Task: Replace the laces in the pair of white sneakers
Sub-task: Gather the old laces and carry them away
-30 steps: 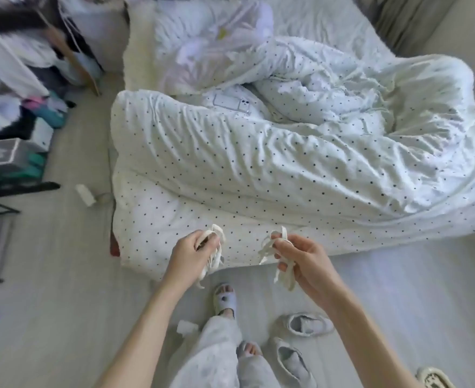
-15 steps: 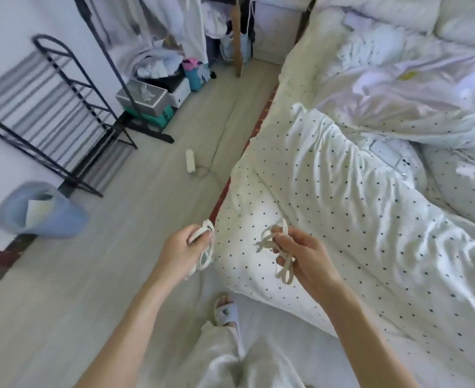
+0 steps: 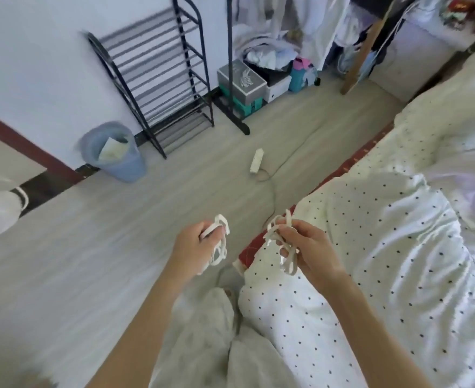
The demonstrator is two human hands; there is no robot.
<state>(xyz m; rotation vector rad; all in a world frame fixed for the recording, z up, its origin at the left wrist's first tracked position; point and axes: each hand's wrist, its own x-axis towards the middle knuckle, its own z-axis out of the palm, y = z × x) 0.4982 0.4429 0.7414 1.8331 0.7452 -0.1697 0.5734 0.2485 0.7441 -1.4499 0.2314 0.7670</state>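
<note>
My left hand (image 3: 193, 245) grips a bunched white shoelace (image 3: 221, 238), its loops sticking out past the fingers. My right hand (image 3: 306, 247) pinches a second bunched white shoelace (image 3: 282, 242), with a loop hanging below the fingers. Both hands are held in front of me at about the same height, a short gap between them, above the corner of the bed. The white sneakers are out of view.
A bed with a dotted white duvet (image 3: 370, 261) fills the right side. On the grey floor lie a white power strip (image 3: 256, 161) and its cable. A blue bin (image 3: 113, 155), a black shoe rack (image 3: 158, 77) and stacked boxes (image 3: 242, 85) stand along the wall.
My view has swung left from the bed and the sneakers on the floor toward the wall, the rack and the bin. Both hands keep hold of their laces in the same pose.
</note>
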